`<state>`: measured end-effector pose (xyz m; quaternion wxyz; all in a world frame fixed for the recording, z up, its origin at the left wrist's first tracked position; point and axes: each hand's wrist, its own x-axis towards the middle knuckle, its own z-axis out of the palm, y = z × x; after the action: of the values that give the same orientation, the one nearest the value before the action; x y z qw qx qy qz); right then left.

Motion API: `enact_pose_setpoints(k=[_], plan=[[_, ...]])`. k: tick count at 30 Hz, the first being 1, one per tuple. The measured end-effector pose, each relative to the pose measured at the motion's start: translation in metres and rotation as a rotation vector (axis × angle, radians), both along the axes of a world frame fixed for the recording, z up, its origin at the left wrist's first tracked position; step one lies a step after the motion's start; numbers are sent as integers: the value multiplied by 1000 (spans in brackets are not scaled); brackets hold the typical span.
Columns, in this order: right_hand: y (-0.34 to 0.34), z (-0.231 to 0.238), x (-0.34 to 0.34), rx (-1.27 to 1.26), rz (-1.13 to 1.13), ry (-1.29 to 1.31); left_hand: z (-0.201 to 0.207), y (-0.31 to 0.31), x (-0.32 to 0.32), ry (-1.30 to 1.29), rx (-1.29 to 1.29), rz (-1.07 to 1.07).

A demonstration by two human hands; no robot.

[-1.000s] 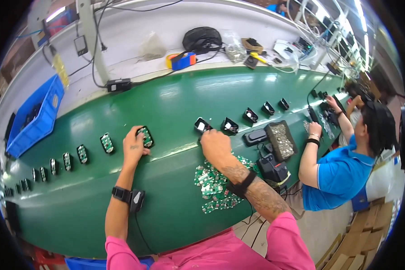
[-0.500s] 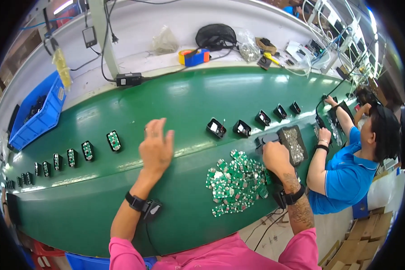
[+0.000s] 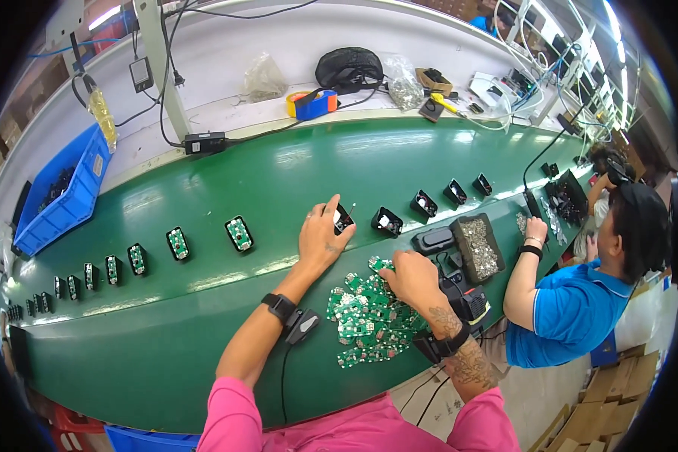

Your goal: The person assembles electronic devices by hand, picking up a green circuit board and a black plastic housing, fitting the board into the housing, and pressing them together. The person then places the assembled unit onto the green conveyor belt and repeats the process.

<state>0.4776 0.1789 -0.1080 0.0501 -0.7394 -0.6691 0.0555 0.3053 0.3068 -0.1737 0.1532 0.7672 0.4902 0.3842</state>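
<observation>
My left hand [image 3: 322, 239] has its fingers curled around a black case [image 3: 344, 220] with a thin wire standing up from it. My right hand [image 3: 416, 280] pinches the edge of a green circuit board [image 3: 379, 264] at the top of a loose pile of circuit boards [image 3: 369, 320]. To the left, a row of black cases with green boards in them recedes; the nearest filled case [image 3: 239, 234] stands apart from the left hand. Right of that hand, several cases without green boards, such as this open black case [image 3: 387, 221], form a slanting line.
Beside my right hand lie a dark foam tray [image 3: 477, 247] of small metal parts and a black device [image 3: 463, 295]. A blue bin [image 3: 66, 190] stands far left. A co-worker in a blue shirt [image 3: 580, 305] works at the right. Tape [image 3: 313, 105] sits on the back shelf.
My left hand has moved right onto a black case, uncovering a filled one. My right hand has moved left from beside the foam tray to a circuit board on the pile. The view has shifted slightly.
</observation>
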Motion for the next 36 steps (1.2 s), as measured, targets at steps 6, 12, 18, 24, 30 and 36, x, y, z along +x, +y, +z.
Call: enact_pose_setpoints(k=[6, 12, 18, 24, 30, 36], plan=[[-2, -15, 19, 172, 33, 182, 26, -51, -60, -754, -543, -324], [-14, 12, -1, 173, -47, 866, 3, -105, -94, -700, -668, -393], [-44, 3, -62, -16, -104, 1555, 3, -123, -93, -570, -404, -519], [-55, -8, -78, -45, -109, 1522, -4, -130, -96, -505, -301, -577], [-59, -18, -80, -17, -120, 1587, -9, -129, -94, -455, -215, -661], [-66, -18, -82, 6, -94, 1465, -12, -133, -92, -472, -269, -708]])
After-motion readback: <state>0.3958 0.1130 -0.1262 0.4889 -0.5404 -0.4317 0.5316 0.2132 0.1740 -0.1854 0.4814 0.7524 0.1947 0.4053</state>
